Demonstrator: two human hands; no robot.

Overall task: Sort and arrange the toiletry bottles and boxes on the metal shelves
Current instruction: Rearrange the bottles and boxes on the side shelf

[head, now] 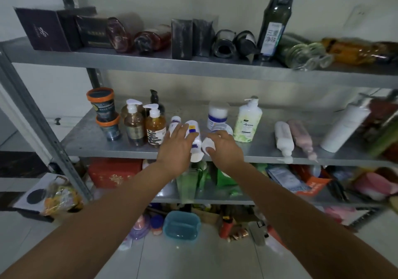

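The left hand (175,149) is laying spread, nearly straight fingers over a white plastic bottle (195,144), which is lying on its side on the grey metal middle shelf (86,140), its long axis running front to back and one end poking past the front edge. Just beside it, the right hand (225,149) is curling thumb and fingers round a small round white container (206,143). Behind them a pale green pump bottle (247,123) is standing upright, reading "Accen".

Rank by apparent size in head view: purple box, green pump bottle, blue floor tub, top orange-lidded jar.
1. purple box
2. green pump bottle and blue tub: look alike, at different distances, not ranked
3. orange-lidded jar, slightly smaller
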